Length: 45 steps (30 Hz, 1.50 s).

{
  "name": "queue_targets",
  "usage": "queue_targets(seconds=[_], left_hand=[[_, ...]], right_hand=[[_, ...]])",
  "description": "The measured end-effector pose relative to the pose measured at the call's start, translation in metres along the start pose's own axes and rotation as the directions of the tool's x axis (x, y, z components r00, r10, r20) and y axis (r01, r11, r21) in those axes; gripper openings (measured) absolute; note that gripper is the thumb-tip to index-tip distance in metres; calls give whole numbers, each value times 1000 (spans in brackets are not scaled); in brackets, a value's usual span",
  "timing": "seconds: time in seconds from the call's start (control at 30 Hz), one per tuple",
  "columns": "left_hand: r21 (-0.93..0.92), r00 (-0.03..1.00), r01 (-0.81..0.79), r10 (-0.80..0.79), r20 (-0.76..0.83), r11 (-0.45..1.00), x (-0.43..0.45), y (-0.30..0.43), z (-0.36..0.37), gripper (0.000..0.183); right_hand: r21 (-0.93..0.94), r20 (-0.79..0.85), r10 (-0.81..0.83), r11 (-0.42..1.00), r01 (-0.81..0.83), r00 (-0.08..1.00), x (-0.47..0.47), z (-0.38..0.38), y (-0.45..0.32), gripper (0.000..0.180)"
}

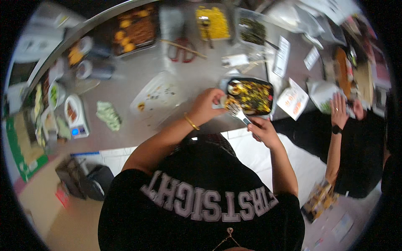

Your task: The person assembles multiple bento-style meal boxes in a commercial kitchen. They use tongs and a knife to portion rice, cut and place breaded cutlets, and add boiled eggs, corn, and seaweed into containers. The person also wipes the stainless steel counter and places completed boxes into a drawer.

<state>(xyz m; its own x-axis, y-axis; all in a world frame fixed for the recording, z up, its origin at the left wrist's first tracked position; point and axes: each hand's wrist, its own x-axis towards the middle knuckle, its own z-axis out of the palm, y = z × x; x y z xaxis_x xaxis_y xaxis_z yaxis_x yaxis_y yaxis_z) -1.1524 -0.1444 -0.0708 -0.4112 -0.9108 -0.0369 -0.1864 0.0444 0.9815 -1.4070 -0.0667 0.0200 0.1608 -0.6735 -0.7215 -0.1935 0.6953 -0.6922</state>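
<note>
My left hand (209,105) is at the left edge of a black food tray (251,95), its fingers closed around a small pale piece that is partly hidden and too blurred to name. The tray holds chopped yellow and dark green food, with a whitish round piece at its upper left corner. In my right hand (263,130) is the handle of a fork-like serving utensil (240,115), whose pale head carries food beside my left fingers. A clear plastic sheet (157,97) with food scraps lies to the left.
Tubs of yellow food (220,26) and dark greens (251,31), a tray of brown food (138,31) and red-handled scissors (182,55) stand at the back. A kitchen scale (77,116) and leafy greens (108,116) lie left. At right are a printed card (292,98) and another person's hands (339,109).
</note>
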Motion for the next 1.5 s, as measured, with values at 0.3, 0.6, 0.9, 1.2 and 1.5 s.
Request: queue_targets(seconds=[0.3, 0.6, 0.9, 1.2, 1.5], left_hand=[[-24, 911, 76, -79, -404, 997, -77, 16, -96, 51], [41, 707, 113, -51, -706, 993, -191, -29, -214, 50], [115, 721, 78, 23, -693, 990, -184, -81, -384, 57], [309, 793, 307, -63, -605, 900, -145, -102, -482, 70], [330, 749, 363, -62, -660, 872, -130, -110, -479, 80]], right_hand=[[-309, 261, -43, 943, 126, 964, 49, 81, -76, 33], [-399, 565, 6, 877, 266, 825, 125, 243, -110, 38], [-174, 463, -115, 960, 218, 879, 195, 403, -142, 32], [-1, 365, -61, 998, 66, 929, 265, 484, -180, 40], [123, 316, 125, 978, -171, 941, 246, 491, -198, 37]])
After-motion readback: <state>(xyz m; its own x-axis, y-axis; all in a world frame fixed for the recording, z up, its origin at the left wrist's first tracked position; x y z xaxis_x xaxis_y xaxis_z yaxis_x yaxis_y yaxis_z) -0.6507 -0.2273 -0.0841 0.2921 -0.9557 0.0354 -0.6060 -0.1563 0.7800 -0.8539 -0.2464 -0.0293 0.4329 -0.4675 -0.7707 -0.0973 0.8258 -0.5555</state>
